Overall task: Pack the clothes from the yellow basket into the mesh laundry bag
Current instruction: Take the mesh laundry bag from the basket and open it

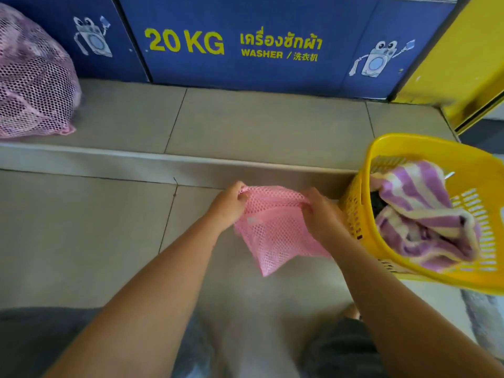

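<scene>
A pink mesh laundry bag [272,227] hangs limp and flat above the tiled floor in the middle of the view. My left hand [227,204] pinches its top left edge and my right hand [323,214] grips its top right edge. The yellow basket [354,211] stands tilted on the floor just right of my right hand. Inside it lies a purple and cream striped cloth [420,214] over something dark.
A full pink mesh bag [32,77] sits on the raised tiled step [245,126] at the far left. A blue washer panel [259,45] marked 20 KG runs along the back. A yellow panel [463,64] stands at the back right.
</scene>
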{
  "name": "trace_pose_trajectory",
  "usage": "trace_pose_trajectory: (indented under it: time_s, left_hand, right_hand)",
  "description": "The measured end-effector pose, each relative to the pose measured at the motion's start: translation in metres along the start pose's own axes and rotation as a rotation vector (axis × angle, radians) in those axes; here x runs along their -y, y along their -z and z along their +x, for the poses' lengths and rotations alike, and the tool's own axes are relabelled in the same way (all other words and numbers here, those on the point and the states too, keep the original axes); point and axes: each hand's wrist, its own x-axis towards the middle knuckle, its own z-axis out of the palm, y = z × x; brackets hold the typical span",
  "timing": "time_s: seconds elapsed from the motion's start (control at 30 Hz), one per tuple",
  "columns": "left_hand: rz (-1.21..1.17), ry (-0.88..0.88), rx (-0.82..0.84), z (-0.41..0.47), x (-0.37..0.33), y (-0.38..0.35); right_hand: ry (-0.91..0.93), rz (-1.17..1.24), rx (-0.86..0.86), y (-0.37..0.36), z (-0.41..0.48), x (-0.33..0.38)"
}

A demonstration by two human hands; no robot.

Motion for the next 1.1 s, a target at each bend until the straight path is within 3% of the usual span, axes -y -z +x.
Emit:
trace_pose_trajectory:
  time_s: [0.13,0.27,0.87,0.97,1.1]
  left_hand:
    - [0.098,0.027,-0.006,0.017,0.024,-0.036]
    - [0.09,0.037,-0.043,0.027,0.032,-0.054]
    - [-0.503,0.375,-0.07,0.038,0.042,-0.053]
    - [-0.559,0.39,0.004,0.03,0.036,-0.05]
    - [-0.445,0.292,0.211,0.019,0.04,-0.053]
  right_hand:
    - [-0.083,-0.019,0.037,-0.041,0.009,-0.017]
    - [-0.013,-0.032,0.098,-0.071,0.013,-0.016]
    - [0.1,0.021,0.085,-0.121,0.001,0.027]
    - [0.081,0.08,0.097,-0.118,0.0,0.025]
    - [0.07,0.116,0.124,-0.114,-0.001,0.026]
